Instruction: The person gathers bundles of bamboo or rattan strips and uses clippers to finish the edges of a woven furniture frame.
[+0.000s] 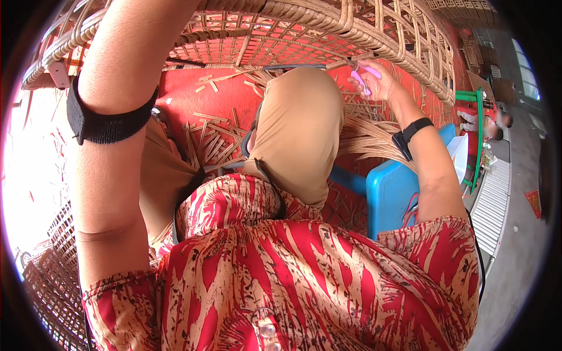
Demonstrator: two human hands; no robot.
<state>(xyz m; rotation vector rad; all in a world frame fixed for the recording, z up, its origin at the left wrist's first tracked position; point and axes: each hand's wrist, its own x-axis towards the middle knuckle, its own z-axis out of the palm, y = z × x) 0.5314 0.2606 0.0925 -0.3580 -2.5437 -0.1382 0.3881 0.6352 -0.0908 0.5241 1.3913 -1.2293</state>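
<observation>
Nearest the camera is the person's own red-and-tan patterned blouse (304,275), filling the lower part of the view, with both forearms rising out of its short sleeves toward a large woven rattan frame (328,29) that arches overhead across the far side of the scene. The left forearm climbs steeply along the left side, a black band (105,120) around the wrist, and passes out of the picture at the upper edge, so the left hand itself is not seen and its grip cannot be told; from the angle of the arm it seems raised to steady the frame's thick rim (64,44). Between the arms a tan-clad knee (301,126) is drawn up, apparently bracing the work close to the body. To the right of it, just beside the right elbow, stands a blue plastic stool or box (389,202), with a loose bundle of pale rattan strands (369,140) lying over its near corner, handy for the next pull. Farther out, the right hand (374,82), a black watch-like band (413,133) on its wrist, is clenched around a small pink-handled cutter (363,77), held up against a strand of the frame's lattice as if to trim it. Below the frame, the red floor (187,93) is strewn with short cut rattan pieces (211,143), thickest near the knee.
</observation>
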